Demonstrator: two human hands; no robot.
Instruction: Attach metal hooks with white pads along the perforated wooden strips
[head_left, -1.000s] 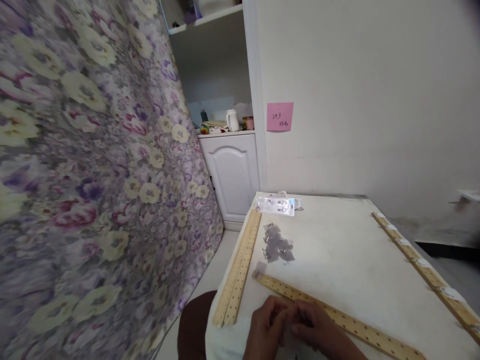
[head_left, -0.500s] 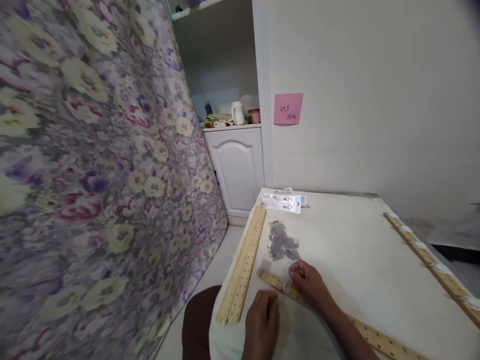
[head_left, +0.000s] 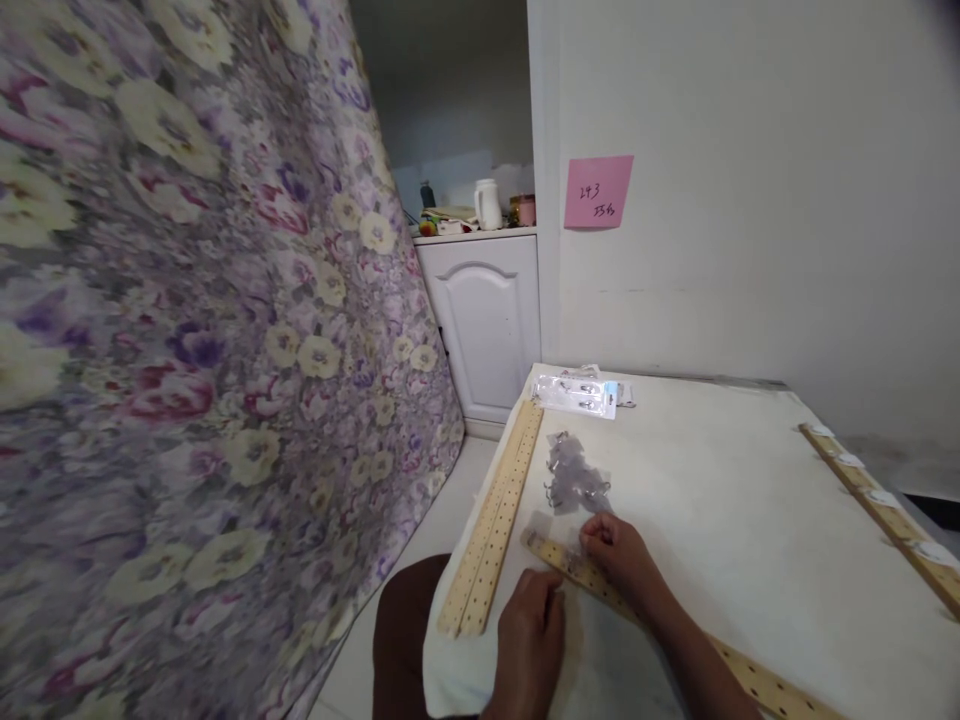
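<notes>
A light wooden strip with rows of holes [head_left: 739,665] runs slantwise across the near part of the white table. Two clear square pads lie at its far left end; one clear pad with a small metal hook [head_left: 576,562] sits on the strip beside my right fingertips. My right hand [head_left: 619,558] is closed in a pinch over the strip, and what lies between the fingertips is too small to make out. My left hand [head_left: 529,630] is closed with curled fingers at the strip's near side; its fingertips are partly hidden. Beyond my hands lies a pile of clear hook pads [head_left: 574,475].
Two more perforated strips [head_left: 495,530] lie side by side along the table's left edge. Clear packaging [head_left: 576,395] lies at the back. Another strip with white round pieces [head_left: 877,497] lies along the right edge. A floral curtain [head_left: 225,350] hangs on the left.
The camera view has shifted slightly, so everything sits a little further right and higher. Both hands stay at the strip, with the right fingertips nearer the clear hook pad.
</notes>
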